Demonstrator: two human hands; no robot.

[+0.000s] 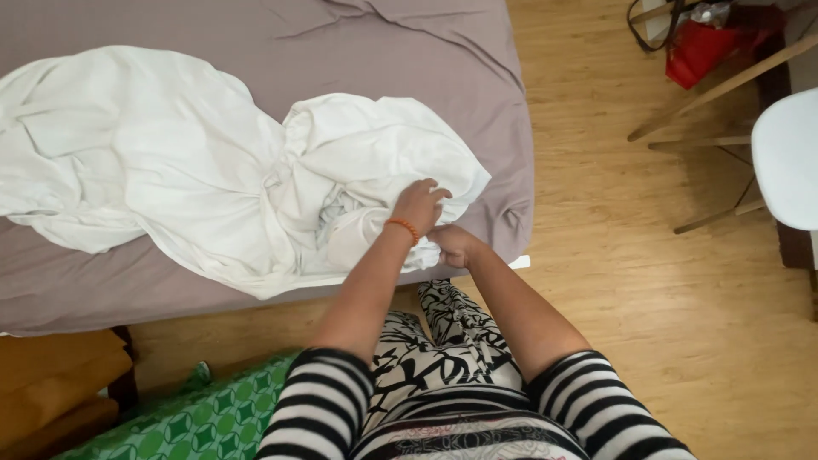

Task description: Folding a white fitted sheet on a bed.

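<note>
Head view: white sheet (213,179) heaped on the mauve bed (477,60), bunched toward the bed's near corner, apparently for gathering. Left hand (419,204), orange band at wrist, fingers curled into the folds; right hand (456,245) just below at the bed's edge, closed on the hem.

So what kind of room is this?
Most likely a bedroom in a home. Both hands, left hand and right hand, grip a white sheet on a bed with a mauve cover, and a white chair stands on the wooden floor.
</note>
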